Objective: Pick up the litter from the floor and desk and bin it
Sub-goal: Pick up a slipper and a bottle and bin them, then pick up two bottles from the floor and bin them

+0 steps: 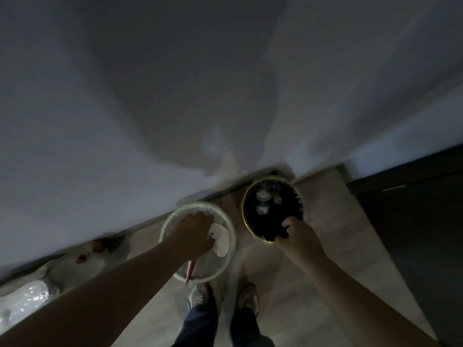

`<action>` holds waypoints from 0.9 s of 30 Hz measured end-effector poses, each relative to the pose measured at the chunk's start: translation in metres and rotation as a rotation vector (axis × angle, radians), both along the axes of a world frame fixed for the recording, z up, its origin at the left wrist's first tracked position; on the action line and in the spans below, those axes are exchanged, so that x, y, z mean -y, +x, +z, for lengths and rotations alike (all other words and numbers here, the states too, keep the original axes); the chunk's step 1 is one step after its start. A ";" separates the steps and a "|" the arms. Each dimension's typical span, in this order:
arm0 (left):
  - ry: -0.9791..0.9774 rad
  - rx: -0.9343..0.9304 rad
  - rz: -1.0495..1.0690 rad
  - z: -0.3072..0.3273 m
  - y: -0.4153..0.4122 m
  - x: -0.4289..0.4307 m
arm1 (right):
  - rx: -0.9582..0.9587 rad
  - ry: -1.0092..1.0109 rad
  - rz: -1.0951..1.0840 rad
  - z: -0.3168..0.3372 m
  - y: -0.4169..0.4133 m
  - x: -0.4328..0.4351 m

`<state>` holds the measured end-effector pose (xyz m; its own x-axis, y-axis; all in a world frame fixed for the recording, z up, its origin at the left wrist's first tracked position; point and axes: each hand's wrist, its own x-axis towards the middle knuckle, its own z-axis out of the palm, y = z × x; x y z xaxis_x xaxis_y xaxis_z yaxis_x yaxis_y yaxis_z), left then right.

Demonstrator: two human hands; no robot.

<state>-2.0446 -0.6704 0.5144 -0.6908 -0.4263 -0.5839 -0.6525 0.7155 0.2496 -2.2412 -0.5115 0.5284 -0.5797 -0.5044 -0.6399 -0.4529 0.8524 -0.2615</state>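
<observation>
White paper litter (221, 240) is being held over, or let go into, the pale-lined bin (164, 229), w/ the left hand (196, 230) directly above it. Its fingers are being pointed down onto the paper, but grip vs. release can't be told as the shot is too dim and blurred. A red stick (190, 271) is being propped inside the same bin, at its near side. Just beside it, to the right, the black bin (243, 209) w/ the yellow rim is being approached at its near edge by the right hand (294, 234), whose thumb and fingers are being curled round a dark thing (281, 232); liner or litter can't be told. Clear bottles (261, 204) are already being kept in that bin. Judged from this, the job is being carried approx. halfway: some litter is binned, yet reddish-brown bits (97, 246) are being left on the wooden floor (313, 284) by the white wall (125, 121), and crumpled clear plastic (25, 299) is being left at lower left. Desk isn't being shown, so its state can't be judged.
</observation>
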 end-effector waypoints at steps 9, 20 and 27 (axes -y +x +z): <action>-0.225 -0.267 -0.006 0.240 -0.014 0.037 | -0.206 -0.345 0.393 0.222 -0.010 0.056; -0.726 -0.470 0.096 0.526 0.004 0.000 | -0.521 -0.809 0.712 0.508 -0.023 0.073; -0.980 -0.480 0.232 0.637 0.063 -0.040 | -0.672 -1.026 0.887 0.626 0.021 0.067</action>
